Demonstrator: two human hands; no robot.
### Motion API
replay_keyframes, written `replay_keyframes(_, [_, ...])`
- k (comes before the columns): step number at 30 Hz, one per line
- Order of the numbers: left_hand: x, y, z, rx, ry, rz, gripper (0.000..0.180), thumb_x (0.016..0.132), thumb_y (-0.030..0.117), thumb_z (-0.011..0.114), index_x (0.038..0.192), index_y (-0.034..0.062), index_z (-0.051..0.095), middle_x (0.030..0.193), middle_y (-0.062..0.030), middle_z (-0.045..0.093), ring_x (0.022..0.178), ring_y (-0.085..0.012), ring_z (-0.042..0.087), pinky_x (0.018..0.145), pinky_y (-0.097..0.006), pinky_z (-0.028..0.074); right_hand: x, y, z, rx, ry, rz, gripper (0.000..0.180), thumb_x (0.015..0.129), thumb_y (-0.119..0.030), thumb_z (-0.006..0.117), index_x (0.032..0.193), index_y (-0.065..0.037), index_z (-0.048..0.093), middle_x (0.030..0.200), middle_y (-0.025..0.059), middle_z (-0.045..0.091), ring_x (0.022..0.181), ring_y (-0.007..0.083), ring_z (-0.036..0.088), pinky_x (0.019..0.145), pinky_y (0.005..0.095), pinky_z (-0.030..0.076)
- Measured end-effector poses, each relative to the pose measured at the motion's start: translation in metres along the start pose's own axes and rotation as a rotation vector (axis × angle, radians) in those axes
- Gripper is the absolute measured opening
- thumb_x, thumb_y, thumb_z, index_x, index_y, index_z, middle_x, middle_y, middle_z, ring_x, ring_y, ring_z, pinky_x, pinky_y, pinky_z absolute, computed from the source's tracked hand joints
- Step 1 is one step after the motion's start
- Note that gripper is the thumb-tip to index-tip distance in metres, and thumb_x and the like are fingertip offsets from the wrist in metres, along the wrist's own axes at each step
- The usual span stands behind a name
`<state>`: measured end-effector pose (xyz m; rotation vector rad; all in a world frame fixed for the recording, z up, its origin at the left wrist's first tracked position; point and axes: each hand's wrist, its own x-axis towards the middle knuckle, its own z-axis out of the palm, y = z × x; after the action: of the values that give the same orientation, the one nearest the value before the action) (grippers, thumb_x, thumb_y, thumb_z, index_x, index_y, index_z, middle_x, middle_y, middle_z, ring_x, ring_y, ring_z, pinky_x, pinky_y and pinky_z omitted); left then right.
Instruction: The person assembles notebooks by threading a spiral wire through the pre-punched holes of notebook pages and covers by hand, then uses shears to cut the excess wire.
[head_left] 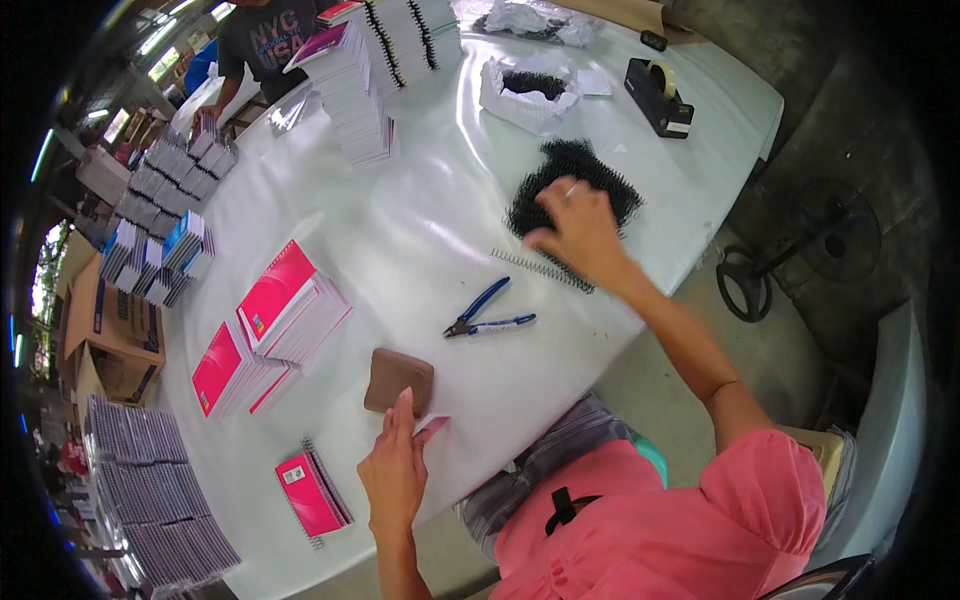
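- The right hand (580, 230), thumb well apart and fingers loosely bent, is over a tangled, springy pile of black coils (612, 185); motion blurs it, and I cannot tell whether it grips one.
- A single coil (540, 267) stretches out straight beside the pile, its end near the wrist.
- The left hand (393, 470) has its fingers nearly straight and close together, thumb beside a thin pink-and-white booklet (431, 428); the palm side hides most of that, so how firmly it is held cannot be told.
- A matte brown block (400, 378), round-cornered, sits at the left fingertips.
- Blue-handled cutters (462, 326) lie with handles spread on the smooth, glossy pale table (430, 220).
- Glossy pink-covered booklets (285, 290) lean in layered white-edged stacks; a coil-bound notebook (312, 495) lies nearer.
- Crumpled white lining partly conceals coils in a container (530, 118).
- Purplish stacks (150, 480) blur toward the dark rim.
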<state>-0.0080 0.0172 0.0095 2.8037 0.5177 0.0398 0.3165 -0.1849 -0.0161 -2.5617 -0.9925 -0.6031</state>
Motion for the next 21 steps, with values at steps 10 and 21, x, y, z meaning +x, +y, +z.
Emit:
replay_keyframes(10, [0.002, -0.007, -0.006, -0.041, -0.058, 0.084, 0.062, 0.090, 0.013, 0.059, 0.147, 0.0201, 0.036, 0.119, -0.0119, 0.065, 0.070, -0.0351, 0.066, 0.058, -0.044, 0.050, -0.012, 0.000, 0.026, -0.005, 0.047, -0.225, 0.011, 0.082, -0.015, 0.066, 0.090, -0.009, 0.061, 0.095, 0.0069, 0.052, 0.094, 0.0247, 0.051, 0.080, 0.0424, 0.038])
replay_keyframes(21, [0.010, -0.013, 0.002, -0.078, 0.050, 0.001, 0.057, 0.093, 0.025, 0.059, 0.146, 0.0240, 0.038, 0.104, -0.0147, 0.069, 0.079, -0.0347, 0.066, 0.063, -0.043, 0.051, -0.052, -0.138, -0.030, 0.858, -0.231, -0.345, 0.020, 0.082, -0.004, 0.069, 0.102, -0.008, 0.070, 0.090, 0.0084, 0.060, 0.084, 0.0286, 0.058, 0.073, 0.0401, 0.047])
